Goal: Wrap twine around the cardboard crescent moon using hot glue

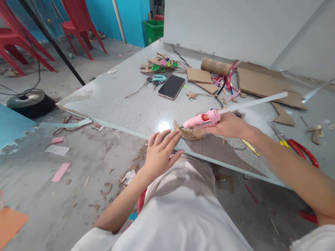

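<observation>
My right hand [231, 125] grips a pink hot glue gun [200, 119], with a long white glue stick [255, 102] poking out of its back end. The nozzle points left and down at a curved cardboard piece [196, 135] that has twine along its edge. This piece lies close to the table's near edge. On its left, my left hand [161, 147] rests over the edge with fingers stretched out, the fingertips at the end of the piece. Any pressure from those fingers cannot be seen. Farther back lies a small cardboard star [191, 95] with twine.
A phone [171, 87], blue-handled pliers [157, 78], a twine spool [216, 66] and cardboard sheets [267, 84] lie across the table [115, 103]. Red-handled scissors [301, 151] are at the right. Red chairs [77, 12] stand at the left; scraps litter the floor.
</observation>
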Tool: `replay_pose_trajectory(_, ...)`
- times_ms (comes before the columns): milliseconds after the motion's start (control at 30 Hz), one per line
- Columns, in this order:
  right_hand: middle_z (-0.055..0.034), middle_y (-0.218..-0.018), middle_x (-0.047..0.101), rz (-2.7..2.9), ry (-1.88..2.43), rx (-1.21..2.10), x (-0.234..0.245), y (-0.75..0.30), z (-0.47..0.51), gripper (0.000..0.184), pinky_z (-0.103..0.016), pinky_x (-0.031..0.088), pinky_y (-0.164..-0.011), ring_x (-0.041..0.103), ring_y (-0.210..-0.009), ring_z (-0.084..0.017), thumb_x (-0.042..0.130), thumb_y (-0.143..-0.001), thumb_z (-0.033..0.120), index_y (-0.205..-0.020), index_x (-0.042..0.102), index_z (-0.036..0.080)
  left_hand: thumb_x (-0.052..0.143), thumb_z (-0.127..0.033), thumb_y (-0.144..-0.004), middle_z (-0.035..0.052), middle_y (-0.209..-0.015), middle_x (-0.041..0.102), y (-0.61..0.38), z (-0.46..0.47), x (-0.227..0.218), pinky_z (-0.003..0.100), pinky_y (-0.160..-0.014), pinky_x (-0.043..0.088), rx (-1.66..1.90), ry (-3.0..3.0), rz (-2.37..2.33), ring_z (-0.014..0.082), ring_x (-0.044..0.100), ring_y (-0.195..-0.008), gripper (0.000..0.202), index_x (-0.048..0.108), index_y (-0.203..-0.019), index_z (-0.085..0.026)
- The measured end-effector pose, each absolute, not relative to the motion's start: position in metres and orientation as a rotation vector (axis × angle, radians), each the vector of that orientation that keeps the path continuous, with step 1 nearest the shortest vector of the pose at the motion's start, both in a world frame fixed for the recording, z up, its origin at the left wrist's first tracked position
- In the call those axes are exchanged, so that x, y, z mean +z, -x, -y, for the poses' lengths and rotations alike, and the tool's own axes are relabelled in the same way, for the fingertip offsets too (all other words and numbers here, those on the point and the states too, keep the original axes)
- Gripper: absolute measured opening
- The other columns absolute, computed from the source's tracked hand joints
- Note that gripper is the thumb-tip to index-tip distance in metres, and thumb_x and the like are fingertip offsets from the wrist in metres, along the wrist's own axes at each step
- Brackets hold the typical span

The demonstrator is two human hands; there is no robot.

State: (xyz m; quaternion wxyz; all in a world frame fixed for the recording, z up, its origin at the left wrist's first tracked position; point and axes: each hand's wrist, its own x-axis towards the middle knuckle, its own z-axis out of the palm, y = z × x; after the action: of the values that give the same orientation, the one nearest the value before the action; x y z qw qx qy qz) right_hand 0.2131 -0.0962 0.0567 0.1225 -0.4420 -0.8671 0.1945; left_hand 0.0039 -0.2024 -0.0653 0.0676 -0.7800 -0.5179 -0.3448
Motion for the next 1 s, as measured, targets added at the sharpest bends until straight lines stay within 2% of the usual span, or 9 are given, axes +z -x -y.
replay_pose_trajectory(100,-0.0001,-0.066,0.059,2.668,1.184,0.581,0.0569,-0.2161,0.0939,0.014,-0.026,0.036,-0.063,0.049,-0.065,-0.013,0.058,-0.075,0.031,-0.074,0.062,0.017,0.051,-0.040,-0.092,0.0086,-0.135,0.058,-0.0037,0.2022,-0.0656,0.042,-0.105,0.025,-1.032,2.342,1.552,0.0272,0.050,-0.123,0.048,0.050,-0.135,-0.020)
replay_pose_trajectory(233,0.0006,-0.062,0.054,2.638,1.091,0.608,0.0528,-0.2210,0.0888,0.022,-0.026,0.032,-0.060,0.046,-0.062,-0.013,0.057,-0.071,0.038,-0.066,0.052,0.017,0.051,-0.040,-0.092,0.0083,-0.133,0.060,-0.0036,0.2019,-0.0655,0.041,-0.104,0.026,-1.016,2.306,1.527,0.0262,0.052,-0.121,0.046,0.052,-0.133,-0.019)
replay_pose_trajectory(467,0.0029,-0.055,0.046,2.661,1.062,0.599,0.0534,-0.2215,0.0910,0.019,-0.025,0.030,-0.057,0.040,-0.057,-0.011,0.053,-0.068,0.033,-0.061,0.044,0.019,0.051,-0.040,-0.092,0.0085,-0.133,0.060,-0.0047,0.2021,-0.0659,0.041,-0.104,0.027,-1.004,2.300,1.526,0.0260,0.052,-0.121,0.047,0.052,-0.133,-0.019)
replay_pose_trajectory(700,0.0036,-0.055,0.044,2.690,1.063,0.594,0.0572,-0.2222,0.0925,0.016,-0.024,0.030,-0.056,0.038,-0.055,-0.010,0.052,-0.068,0.031,-0.062,0.044,0.019,0.051,-0.040,-0.092,0.0085,-0.133,0.060,-0.0048,0.2017,-0.0645,0.041,-0.104,0.027,-1.003,2.302,1.534,0.0260,0.052,-0.121,0.046,0.052,-0.133,-0.019)
replay_pose_trajectory(900,-0.0007,-0.067,0.057,2.700,1.072,0.596,0.0556,-0.2188,0.0909,0.021,-0.025,0.034,-0.061,0.046,-0.064,-0.013,0.055,-0.074,0.037,-0.073,0.056,0.016,0.051,-0.040,-0.092,0.0081,-0.133,0.060,-0.0044,0.2015,-0.0651,0.041,-0.103,0.027,-1.008,2.295,1.521,0.0258,0.052,-0.120,0.046,0.053,-0.132,-0.018)
replay_pose_trajectory(1000,-0.0003,-0.067,0.056,2.687,1.116,0.545,0.0532,-0.2175,0.0894,0.015,-0.026,0.034,-0.062,0.046,-0.064,-0.013,0.056,-0.073,0.032,-0.075,0.056,0.017,0.052,-0.040,-0.092,0.0081,-0.133,0.060,-0.0041,0.2014,-0.0651,0.041,-0.103,0.027,-1.008,2.296,1.519,0.0259,0.052,-0.120,0.046,0.053,-0.132,-0.018)
